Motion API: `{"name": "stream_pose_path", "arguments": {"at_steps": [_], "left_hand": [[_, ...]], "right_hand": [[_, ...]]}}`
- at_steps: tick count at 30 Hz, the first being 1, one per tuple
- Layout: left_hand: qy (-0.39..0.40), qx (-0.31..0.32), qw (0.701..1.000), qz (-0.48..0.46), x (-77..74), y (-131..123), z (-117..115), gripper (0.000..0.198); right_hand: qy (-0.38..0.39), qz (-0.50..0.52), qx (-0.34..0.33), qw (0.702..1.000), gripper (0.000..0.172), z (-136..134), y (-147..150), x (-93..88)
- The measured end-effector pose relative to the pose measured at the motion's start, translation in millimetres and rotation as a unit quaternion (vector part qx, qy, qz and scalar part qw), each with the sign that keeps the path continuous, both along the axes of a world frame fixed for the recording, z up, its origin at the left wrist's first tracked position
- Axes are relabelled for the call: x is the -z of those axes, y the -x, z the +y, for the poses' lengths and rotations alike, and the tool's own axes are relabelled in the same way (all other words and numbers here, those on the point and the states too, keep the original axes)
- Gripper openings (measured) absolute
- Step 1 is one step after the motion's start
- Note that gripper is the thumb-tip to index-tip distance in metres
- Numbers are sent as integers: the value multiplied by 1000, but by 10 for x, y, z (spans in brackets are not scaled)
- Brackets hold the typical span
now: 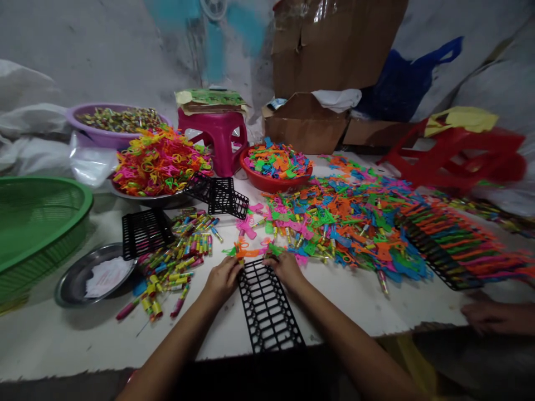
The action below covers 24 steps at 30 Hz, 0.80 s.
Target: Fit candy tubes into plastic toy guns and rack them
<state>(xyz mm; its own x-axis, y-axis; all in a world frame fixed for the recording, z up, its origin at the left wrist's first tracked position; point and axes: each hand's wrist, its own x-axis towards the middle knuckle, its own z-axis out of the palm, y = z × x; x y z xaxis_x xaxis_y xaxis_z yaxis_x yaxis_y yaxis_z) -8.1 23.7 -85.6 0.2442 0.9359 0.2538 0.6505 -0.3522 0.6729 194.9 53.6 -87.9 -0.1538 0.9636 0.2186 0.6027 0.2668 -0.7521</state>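
A black plastic rack with rows of slots lies lengthwise before me, its near end at the table edge. At its far left corner my left hand is closed, fingertips pinched by a small orange plastic toy piece. My right hand is closed at the far right corner, its fingers around the lower end of a green plastic toy piece. The fingers partly hide both pieces. Left of the rack lie many short yellow and red wrapped tubes. A heap of colourful plastic pieces spreads beyond my right hand.
A filled black rack stands at right near another person's hand. Empty racks lie at left, beside a metal bowl and green basket. Behind stand a red bowl, pink stool and cardboard boxes.
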Motion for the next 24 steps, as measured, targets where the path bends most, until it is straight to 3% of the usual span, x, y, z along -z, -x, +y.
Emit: {"name": "stream_pose_path", "arguments": {"at_steps": [3,7,13,20,24], "left_hand": [[-45,-5,999,14,58,13,-5,25],[-88,41,992,75,57,55,62,22],[-68,75,989,106,28,125,142,26],[-45,30,994,91,112,57,62,28],[25,40,997,65,-66,182,73,26]], "right_hand": [[-4,-4,29,1000,10,-63,50,-11],[-6,-1,29,1000,6,-160,69,-42],[10,7,-9,1000,4,-159,7,-59],[6,22,-3,1000,6,-156,41,-37],[73,58,-52,994,7,-81,-176,-169]]}}
